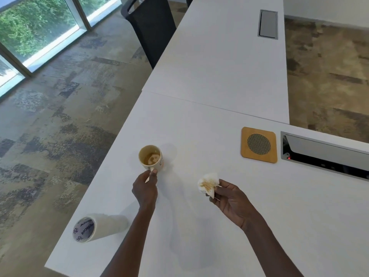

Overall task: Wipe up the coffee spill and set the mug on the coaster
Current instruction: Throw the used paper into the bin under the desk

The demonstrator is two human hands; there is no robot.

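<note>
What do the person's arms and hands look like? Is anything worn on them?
Both forearms are bare as far as the frame shows: no sleeves, no gloves. The left hand and the right hand show no watch, bracelet or ring, and no markings.

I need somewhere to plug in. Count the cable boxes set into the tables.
2: one right of the coaster, its lid open; one shut, on the far table.

Paper-towel roll (pixel 100 228), chair (pixel 151 27), cable hatches (pixel 268 24)
</note>
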